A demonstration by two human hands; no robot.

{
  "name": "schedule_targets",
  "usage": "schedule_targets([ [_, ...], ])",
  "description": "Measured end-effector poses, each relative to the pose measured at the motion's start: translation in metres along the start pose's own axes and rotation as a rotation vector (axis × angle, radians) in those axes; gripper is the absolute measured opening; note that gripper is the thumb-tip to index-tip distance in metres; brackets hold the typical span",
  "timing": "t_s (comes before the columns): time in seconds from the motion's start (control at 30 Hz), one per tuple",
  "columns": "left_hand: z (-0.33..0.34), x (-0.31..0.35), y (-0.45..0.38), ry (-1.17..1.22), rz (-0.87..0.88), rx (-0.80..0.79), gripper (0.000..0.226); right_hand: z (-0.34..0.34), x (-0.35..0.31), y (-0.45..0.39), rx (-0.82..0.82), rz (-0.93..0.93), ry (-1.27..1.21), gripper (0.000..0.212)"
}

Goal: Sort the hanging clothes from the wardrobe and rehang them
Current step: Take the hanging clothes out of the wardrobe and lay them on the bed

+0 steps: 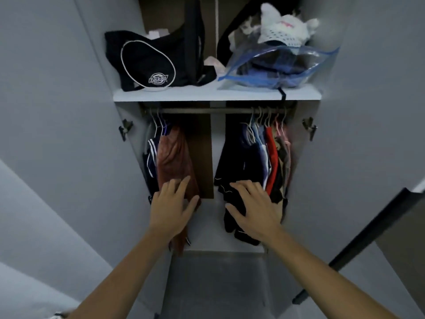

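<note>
The white shelf (216,96) carries a black bag (147,63) and a clear zip bag (276,65) of clothes.

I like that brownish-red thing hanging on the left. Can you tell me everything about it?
The brownish-red garment is soft, wrinkly cloth hanging from a hanger on the rail. It is the rightmost piece of the left bunch, next to a dark garment with white stripes. It hangs long and folded in on itself. The left hand, fingers spread, rests flat against its lower part.

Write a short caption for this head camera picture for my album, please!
Left hand on a brown garment and right hand on dark clothes, parting them along the wardrobe rail.
</note>
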State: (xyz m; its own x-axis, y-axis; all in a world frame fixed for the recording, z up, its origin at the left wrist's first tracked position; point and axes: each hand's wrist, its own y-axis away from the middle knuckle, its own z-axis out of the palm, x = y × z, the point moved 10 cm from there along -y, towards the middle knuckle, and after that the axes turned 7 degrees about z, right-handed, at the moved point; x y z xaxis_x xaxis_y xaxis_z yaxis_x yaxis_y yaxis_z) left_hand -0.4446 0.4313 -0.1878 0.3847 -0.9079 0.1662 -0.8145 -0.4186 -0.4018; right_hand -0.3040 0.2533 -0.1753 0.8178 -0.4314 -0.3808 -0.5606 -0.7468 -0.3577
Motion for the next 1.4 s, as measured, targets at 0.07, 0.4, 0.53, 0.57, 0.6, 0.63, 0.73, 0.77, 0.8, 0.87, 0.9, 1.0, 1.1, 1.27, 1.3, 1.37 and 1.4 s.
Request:
schedule_targets([
  [0.07,0.012,-0.032,-0.019,0.036,-0.052,-0.008,0.07,0.019,-0.004,-0.04,-0.013,-0.019,-0.018,0.061],
  [0.4,0.034,-0.159,-0.101,-0.006,-0.197,0.017,0.071,0.115,-0.035,-0.216,-0.147,-0.108,-0.099,0.067],
  [0.53,0.051,-0.196,-0.132,-0.016,-0.283,0.023,0.066,0.164,-0.038,-0.283,-0.216,-0.171,-0.13,0.068],
  [0.57,0.058,-0.206,-0.139,-0.026,-0.308,0.027,0.066,0.179,-0.038,-0.301,-0.23,-0.196,-0.135,0.068],
  [0.6,0.062,-0.21,-0.145,-0.023,-0.314,0.023,0.066,0.188,-0.039,-0.313,-0.232,-0.209,-0.136,0.068],
  [0.63,0.065,-0.214,-0.149,-0.02,-0.321,0.015,0.067,0.196,-0.038,-0.325,-0.241,-0.208,-0.136,0.068],
  [0.73,0.092,-0.236,-0.17,-0.047,-0.381,0.027,0.066,0.238,-0.034,-0.375,-0.303,-0.232,-0.162,0.07],
  [0.77,0.1,-0.242,-0.179,-0.059,-0.389,0.028,0.065,0.251,-0.034,-0.392,-0.316,-0.24,-0.172,0.07],
  [0.8,0.109,-0.249,-0.188,-0.06,-0.402,0.027,0.064,0.263,-0.034,-0.407,-0.328,-0.245,-0.179,0.069],
  [0.87,0.126,-0.259,-0.199,-0.051,-0.443,0.02,0.063,0.286,-0.033,-0.433,-0.347,-0.223,-0.209,0.069],
  [0.9,0.134,-0.264,-0.204,-0.057,-0.458,0.021,0.062,0.297,-0.033,-0.445,-0.36,-0.206,-0.235,0.07],
  [1.0,0.152,-0.274,-0.215,-0.078,-0.493,0.032,0.058,0.323,-0.04,-0.474,-0.36,-0.221,-0.268,0.073],
  [1.1,0.164,-0.279,-0.224,-0.109,-0.512,0.05,0.044,0.343,-0.044,-0.495,-0.324,-0.228,-0.268,0.068],
  [1.27,0.165,-0.281,-0.244,-0.199,-0.521,0.075,0.034,0.371,-0.049,-0.509,-0.376,-0.218,-0.267,0.061],
  [1.3,0.165,-0.282,-0.248,-0.214,-0.526,0.066,0.033,0.374,-0.05,-0.51,-0.38,-0.229,-0.269,0.06],
  [1.37,0.167,-0.286,-0.252,-0.243,-0.543,0.032,0.033,0.375,-0.051,-0.511,-0.37,-0.249,-0.272,0.06],
  [1.4,0.169,-0.288,-0.254,-0.249,-0.549,0.015,0.034,0.375,-0.051,-0.513,-0.362,-0.255,-0.274,0.06],
])
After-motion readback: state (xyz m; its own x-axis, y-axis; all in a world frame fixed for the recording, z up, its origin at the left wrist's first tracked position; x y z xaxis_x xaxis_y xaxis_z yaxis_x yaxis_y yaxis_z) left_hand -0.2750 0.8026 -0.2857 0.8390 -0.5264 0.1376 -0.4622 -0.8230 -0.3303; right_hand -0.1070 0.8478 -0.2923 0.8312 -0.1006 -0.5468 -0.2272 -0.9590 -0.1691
